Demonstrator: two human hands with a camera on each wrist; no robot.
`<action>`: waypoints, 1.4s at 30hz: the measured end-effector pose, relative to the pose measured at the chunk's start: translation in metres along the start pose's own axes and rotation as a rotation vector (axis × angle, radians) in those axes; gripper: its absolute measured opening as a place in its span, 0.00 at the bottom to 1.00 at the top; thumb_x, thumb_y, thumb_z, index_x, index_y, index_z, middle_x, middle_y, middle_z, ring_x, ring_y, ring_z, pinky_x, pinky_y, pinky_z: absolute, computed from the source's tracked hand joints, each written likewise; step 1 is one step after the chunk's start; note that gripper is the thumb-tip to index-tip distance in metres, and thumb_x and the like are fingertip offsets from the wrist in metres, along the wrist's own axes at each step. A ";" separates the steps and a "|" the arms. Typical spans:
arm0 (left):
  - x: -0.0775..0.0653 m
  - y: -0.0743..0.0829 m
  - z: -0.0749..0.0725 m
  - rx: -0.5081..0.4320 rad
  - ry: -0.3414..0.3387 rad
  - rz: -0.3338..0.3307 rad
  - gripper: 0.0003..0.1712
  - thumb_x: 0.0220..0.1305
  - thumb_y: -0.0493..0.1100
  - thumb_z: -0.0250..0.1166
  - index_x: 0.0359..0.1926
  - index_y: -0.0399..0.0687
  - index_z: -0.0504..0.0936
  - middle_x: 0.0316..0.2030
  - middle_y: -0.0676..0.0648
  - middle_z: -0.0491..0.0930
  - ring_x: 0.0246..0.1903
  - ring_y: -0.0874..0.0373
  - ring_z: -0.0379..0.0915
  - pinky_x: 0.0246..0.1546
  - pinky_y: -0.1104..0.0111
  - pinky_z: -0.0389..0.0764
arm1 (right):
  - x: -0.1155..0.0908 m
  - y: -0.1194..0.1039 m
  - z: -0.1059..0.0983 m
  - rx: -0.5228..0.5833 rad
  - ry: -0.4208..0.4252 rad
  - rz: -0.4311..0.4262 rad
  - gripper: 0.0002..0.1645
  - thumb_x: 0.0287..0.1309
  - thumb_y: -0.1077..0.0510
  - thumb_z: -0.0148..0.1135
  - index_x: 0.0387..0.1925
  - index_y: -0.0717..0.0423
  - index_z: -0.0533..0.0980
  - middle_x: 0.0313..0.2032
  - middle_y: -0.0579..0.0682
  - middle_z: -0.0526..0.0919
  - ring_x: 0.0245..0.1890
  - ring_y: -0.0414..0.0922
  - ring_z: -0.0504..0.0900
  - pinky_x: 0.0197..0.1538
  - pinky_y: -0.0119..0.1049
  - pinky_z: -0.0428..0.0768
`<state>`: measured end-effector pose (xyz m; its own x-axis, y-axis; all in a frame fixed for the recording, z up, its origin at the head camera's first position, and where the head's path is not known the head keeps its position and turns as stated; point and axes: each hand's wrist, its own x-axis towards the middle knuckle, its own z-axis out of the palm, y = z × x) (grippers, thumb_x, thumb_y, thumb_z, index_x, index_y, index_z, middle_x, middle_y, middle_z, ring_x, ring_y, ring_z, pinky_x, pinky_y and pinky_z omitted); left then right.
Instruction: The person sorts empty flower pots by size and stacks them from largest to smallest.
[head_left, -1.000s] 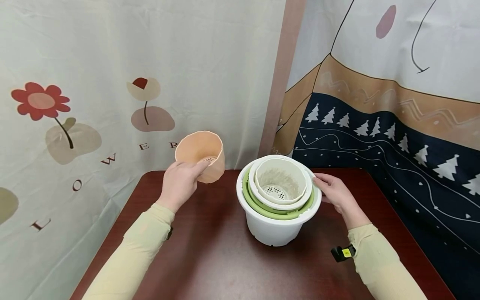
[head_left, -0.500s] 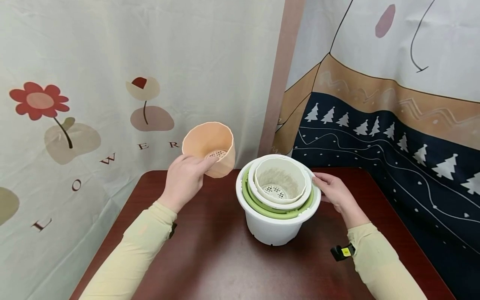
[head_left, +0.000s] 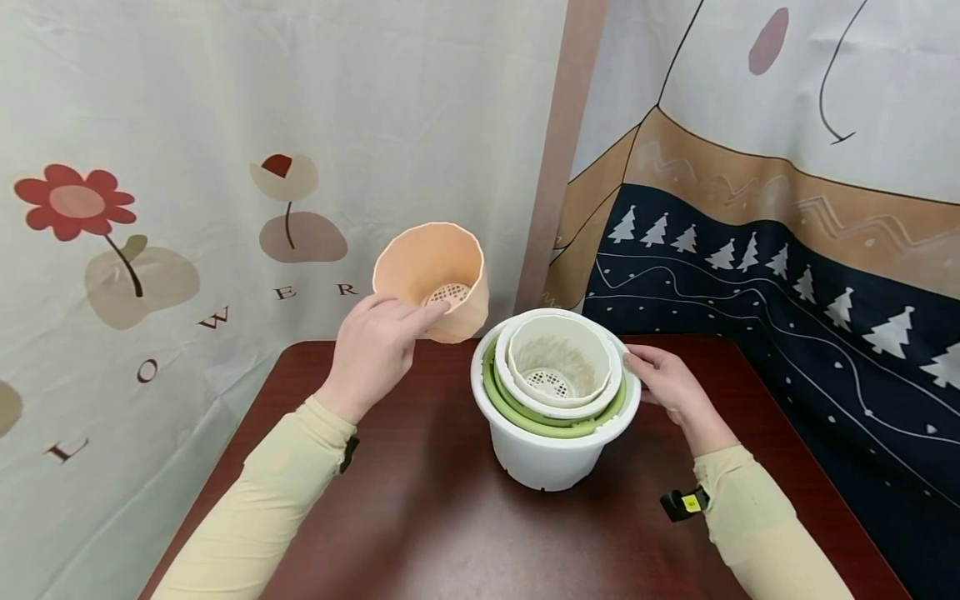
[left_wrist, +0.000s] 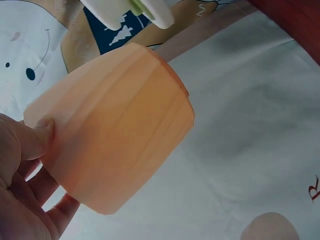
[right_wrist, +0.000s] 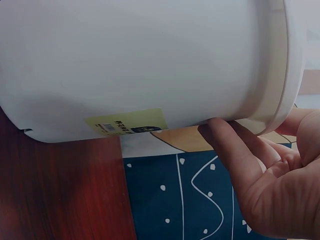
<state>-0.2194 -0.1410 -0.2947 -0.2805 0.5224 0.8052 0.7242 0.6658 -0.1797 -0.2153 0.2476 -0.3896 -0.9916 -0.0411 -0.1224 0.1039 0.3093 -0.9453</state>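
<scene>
My left hand (head_left: 378, 350) pinches the near rim of a peach plastic flower pot (head_left: 431, 262), thumb on one side and fingers on the other. The pot is tilted, its mouth facing me and its perforated base showing inside, and it is held up at the table's back edge. Right of it stands a nest of pots: a large white pot (head_left: 543, 462) outermost, then a green pot (head_left: 517, 421), a white one, and a small cream pot (head_left: 558, 358) with a holed base. My right hand (right_wrist: 280, 195) grips the large pot's rim, fingers beneath the lip.
A dark red-brown table (head_left: 420, 517) lies under the nested pots. Behind it hang a pale curtain (head_left: 420, 125) with printed flowers and, at the right, a cloth (head_left: 780, 275) with white trees on navy. A yellow label (right_wrist: 127, 122) is stuck on the large pot's side.
My left hand has raised the peach pot and carried it rightward, closer to the nested pots. The right hand and the nest have stayed in place.
</scene>
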 end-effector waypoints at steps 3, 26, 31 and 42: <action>0.005 0.002 -0.003 -0.002 0.007 0.015 0.29 0.49 0.22 0.48 0.45 0.52 0.83 0.15 0.50 0.72 0.19 0.54 0.69 0.35 0.61 0.74 | 0.000 0.000 0.000 -0.001 0.002 0.002 0.34 0.65 0.46 0.50 0.65 0.61 0.60 0.59 0.64 0.67 0.46 0.48 0.78 0.45 0.43 0.79; 0.046 0.050 -0.010 -0.093 0.062 0.148 0.20 0.57 0.28 0.56 0.44 0.52 0.84 0.24 0.53 0.82 0.23 0.62 0.72 0.43 0.65 0.74 | 0.001 0.001 -0.001 -0.002 -0.004 0.011 0.33 0.66 0.47 0.48 0.66 0.62 0.59 0.60 0.64 0.66 0.45 0.48 0.78 0.44 0.42 0.79; 0.049 0.057 -0.008 -0.076 0.051 0.168 0.20 0.58 0.29 0.55 0.45 0.53 0.84 0.24 0.55 0.82 0.23 0.64 0.72 0.43 0.66 0.74 | 0.000 0.001 0.000 -0.002 -0.001 0.015 0.34 0.66 0.47 0.49 0.66 0.61 0.59 0.60 0.64 0.65 0.46 0.48 0.78 0.45 0.42 0.79; 0.049 0.070 -0.001 -0.132 0.008 0.200 0.20 0.59 0.29 0.55 0.47 0.54 0.83 0.26 0.57 0.81 0.26 0.63 0.73 0.45 0.66 0.73 | 0.001 0.000 0.000 -0.003 0.001 0.019 0.34 0.66 0.46 0.49 0.66 0.61 0.59 0.60 0.64 0.66 0.46 0.48 0.78 0.46 0.45 0.78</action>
<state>-0.1818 -0.0698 -0.2669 -0.1180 0.6323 0.7657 0.8413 0.4732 -0.2611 -0.2160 0.2476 -0.3900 -0.9895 -0.0344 -0.1403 0.1227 0.3129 -0.9418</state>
